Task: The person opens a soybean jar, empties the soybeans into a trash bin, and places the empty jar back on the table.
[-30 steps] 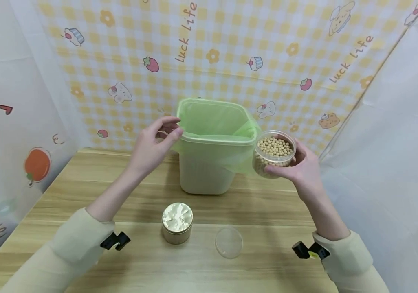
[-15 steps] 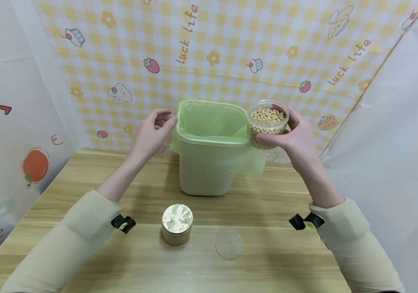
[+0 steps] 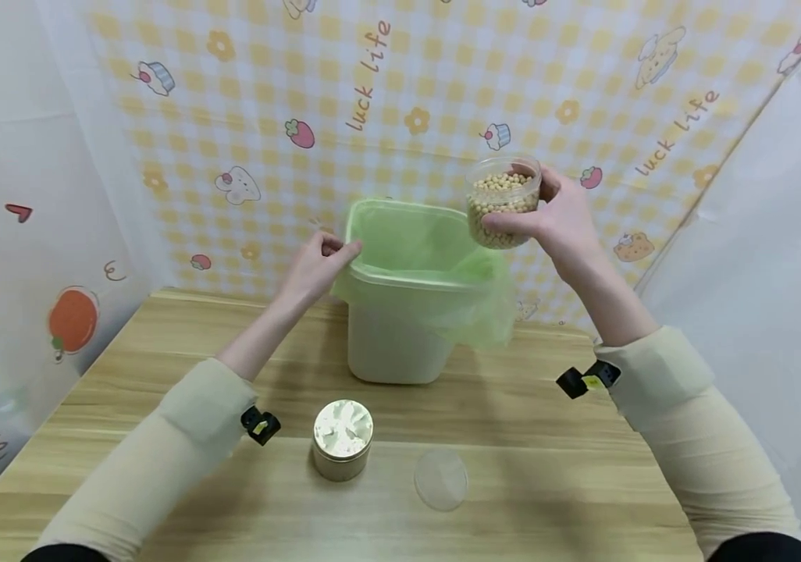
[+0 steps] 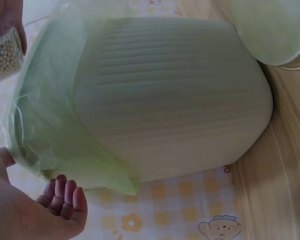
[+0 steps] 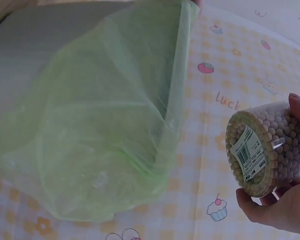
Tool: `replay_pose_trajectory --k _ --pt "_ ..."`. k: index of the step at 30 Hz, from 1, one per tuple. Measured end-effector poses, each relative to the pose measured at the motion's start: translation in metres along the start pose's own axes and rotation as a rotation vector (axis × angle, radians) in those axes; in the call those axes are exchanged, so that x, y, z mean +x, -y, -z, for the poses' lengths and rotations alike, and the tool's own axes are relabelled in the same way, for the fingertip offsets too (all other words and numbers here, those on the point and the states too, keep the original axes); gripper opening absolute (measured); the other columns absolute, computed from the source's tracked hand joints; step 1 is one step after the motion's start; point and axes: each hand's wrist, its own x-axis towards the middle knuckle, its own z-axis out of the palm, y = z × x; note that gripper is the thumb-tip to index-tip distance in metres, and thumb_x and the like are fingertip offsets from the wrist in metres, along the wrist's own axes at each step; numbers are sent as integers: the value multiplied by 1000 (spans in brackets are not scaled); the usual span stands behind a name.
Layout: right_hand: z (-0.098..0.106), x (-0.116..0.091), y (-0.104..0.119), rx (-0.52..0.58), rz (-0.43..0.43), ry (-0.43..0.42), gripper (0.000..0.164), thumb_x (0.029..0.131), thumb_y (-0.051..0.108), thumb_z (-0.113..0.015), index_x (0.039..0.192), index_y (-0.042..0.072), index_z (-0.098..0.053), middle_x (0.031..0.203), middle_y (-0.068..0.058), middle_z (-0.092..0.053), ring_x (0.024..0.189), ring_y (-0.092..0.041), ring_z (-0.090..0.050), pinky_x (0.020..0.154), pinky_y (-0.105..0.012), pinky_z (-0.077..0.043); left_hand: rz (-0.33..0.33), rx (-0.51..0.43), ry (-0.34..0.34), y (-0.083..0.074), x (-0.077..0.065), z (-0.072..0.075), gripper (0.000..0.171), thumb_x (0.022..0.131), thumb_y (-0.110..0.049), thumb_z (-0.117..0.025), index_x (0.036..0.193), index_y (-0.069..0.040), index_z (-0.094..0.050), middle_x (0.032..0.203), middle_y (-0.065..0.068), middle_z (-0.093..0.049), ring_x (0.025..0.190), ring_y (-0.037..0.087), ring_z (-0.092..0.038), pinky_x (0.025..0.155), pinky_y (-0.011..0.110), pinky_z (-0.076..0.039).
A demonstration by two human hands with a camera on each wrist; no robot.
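Observation:
My right hand (image 3: 558, 226) grips a clear plastic jar (image 3: 502, 222) of round beige beans, its thumb along the near side. The jar is held up over the right back of a pale waste bin (image 3: 396, 347), upright with its mouth uncovered. On its base a white label (image 5: 249, 152) shows in the right wrist view. A thin green bag (image 3: 481, 312) lines the bin and hangs over its rim. At the bin's left corner my left hand (image 3: 319, 265) pinches the lined rim, thumb at the edge and fingers curled outside, as the left wrist view (image 4: 35, 210) shows.
A round gold tin (image 3: 342, 441) stands on the wooden table (image 3: 246, 468) in front of the bin. To its right lies a clear round lid (image 3: 440, 479). A yellow checked cloth (image 3: 428, 86) hangs right behind the bin, with white sheets at both sides.
My right hand has raised the jar from beside the bin's right side to above its back rim. My left hand has come onto the rim and pinches it.

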Motion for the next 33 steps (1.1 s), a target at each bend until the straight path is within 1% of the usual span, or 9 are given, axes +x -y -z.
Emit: replay_pose_trajectory --k 2,4,6,9,12,18,23,27,33 --pt "2 7 4 -13 -8 14 77 74 12 -92 143 14 -57 127 2 -64 118 -16 -59 88 -21 -54 1 -1 0 1 2 -2 65 97 -55 -58 135 -2 -53 135 18 -59 123 33 -55 107 48 -45" --pt "3 14 6 -23 -10 24 77 74 11 -92 142 13 -57 122 3 -65 113 -15 -62 84 -19 -55 0 -2 -5 3 3 -3 63 97 -53 -58 133 -2 -54 133 17 -59 120 32 -56 105 46 -45" --pt "3 21 9 -44 -11 40 75 74 12 -92 141 13 -57 118 4 -65 110 -13 -63 82 -18 -55 -4 -6 -11 5 3 -5 59 97 -51 -58 131 -3 -54 127 15 -60 113 29 -56 99 42 -46" --pt "4 32 11 -64 -6 65 71 74 12 -92 138 12 -59 113 6 -67 104 -10 -64 80 -17 -55 -6 -20 -17 7 4 -7 52 97 -46 -58 126 -4 -55 115 11 -58 102 25 -53 88 35 -43" --pt "4 44 13 -98 -11 92 66 74 15 -92 133 13 -60 110 7 -68 100 -8 -66 79 -18 -55 -6 -41 -22 7 5 -9 45 95 -40 -56 123 -4 -54 108 8 -54 96 24 -50 83 33 -42" --pt "5 62 17 -241 -37 131 69 74 23 -93 133 15 -58 112 9 -65 104 -9 -62 83 -19 -52 -6 -79 -19 7 9 -12 41 91 -29 -53 122 -4 -52 107 7 -51 94 23 -49 81 31 -42" --pt "1 74 19 -385 2 195 78 74 29 -94 140 14 -56 117 6 -63 108 -11 -59 85 -20 -51 4 -106 -20 7 10 -13 39 90 -28 -54 121 -6 -53 104 6 -51 92 22 -49 80 32 -42" --pt "-4 80 20 -493 32 247 81 73 32 -94 142 12 -56 117 3 -62 106 -11 -58 84 -18 -50 13 -123 -18 7 8 -14 39 90 -28 -54 122 -6 -53 105 5 -52 92 22 -49 80 32 -43" --pt "-12 88 22 -637 61 304 67 72 36 -94 126 11 -61 106 2 -63 94 -13 -57 78 -21 -48 14 -168 -12 8 7 -14 39 90 -26 -54 123 -4 -52 107 5 -50 95 21 -48 82 31 -43"
